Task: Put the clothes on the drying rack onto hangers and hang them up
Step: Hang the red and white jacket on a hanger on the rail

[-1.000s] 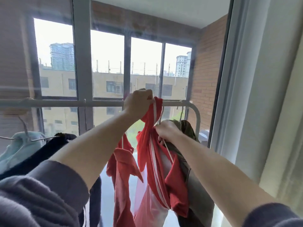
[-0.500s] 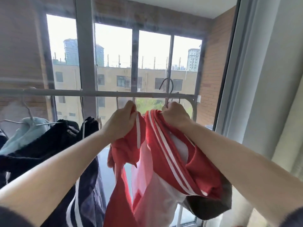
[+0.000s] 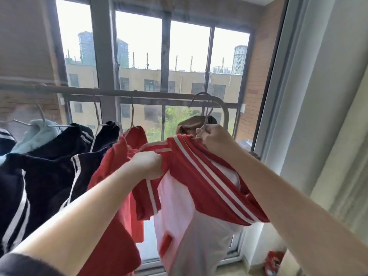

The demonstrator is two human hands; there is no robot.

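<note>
Forward, hands (image 3: pixel 148 165) (image 3: pixel 216 141) tight around red shirt (image 3: pixel 207 184)

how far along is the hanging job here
Done: a light blue top, dark striped garments and a red garment hang on hangers from the rail. In hand: the right hand grips a hanger threaded into the red and white shirt; the left hand grips its fabric. Left: the hook is by the rail, seating unclear; the brown garment behind may still need hanging.

Grey-framed window (image 3: pixel 103 56) ahead; beige building (image 3: pixel 179 80), towers (image 3: pixel 86 48) and green tree (image 3: pixel 175 120) outside. Brick wall (image 3: pixel 260 76) right of it, pale curtain (image 3: pixel 328 96) far right. Red packet (image 3: pixel 273 259) on floor (image 3: pixel 249 269), bottom right, label unreadable.
</note>
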